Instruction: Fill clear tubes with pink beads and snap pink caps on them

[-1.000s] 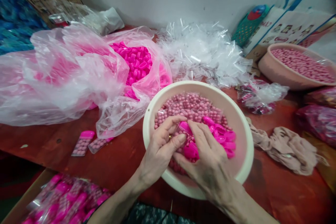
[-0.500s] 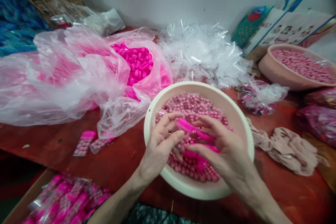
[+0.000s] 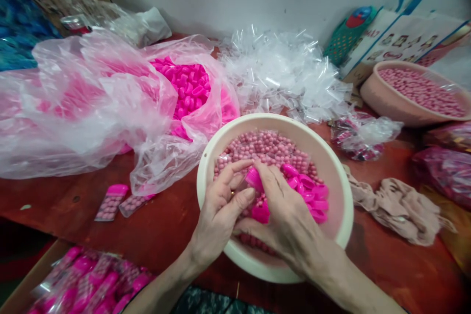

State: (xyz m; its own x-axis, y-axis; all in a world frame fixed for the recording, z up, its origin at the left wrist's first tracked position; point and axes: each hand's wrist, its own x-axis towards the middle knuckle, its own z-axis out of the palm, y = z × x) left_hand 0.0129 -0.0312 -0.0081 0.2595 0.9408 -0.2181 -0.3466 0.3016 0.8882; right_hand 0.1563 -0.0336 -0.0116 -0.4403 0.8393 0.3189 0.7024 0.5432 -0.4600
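Note:
Over a cream basin (image 3: pixel 340 240), my left hand (image 3: pixel 221 201) is closed on a small clear plastic case, mostly hidden by its fingers. My right hand (image 3: pixel 283 211) presses its fingertips on a bright pink cap (image 3: pixel 253 179) at the case's upper end. Both hands nearly meet here. Beneath them, the basin holds dusty-pink beads (image 3: pixel 253 144) with some clear cases among them. Several loose pink caps (image 3: pixel 312 196) lie on the beads to the right of my right hand.
An open plastic bag of pink caps (image 3: pixel 189 88) lies at left. Behind the basin are heaped clear cases (image 3: pixel 275 68). Two capped bead cases (image 3: pixel 111 202) sit on the red table, above a box of filled ones (image 3: pixel 91 279). A second bead basin (image 3: pixel 397 98) and a cloth (image 3: pixel 408 211) are at right.
The loose pink caps that were under my right hand now lie on the beads to the right. My right hand has moved left and closed on the cap at the case.

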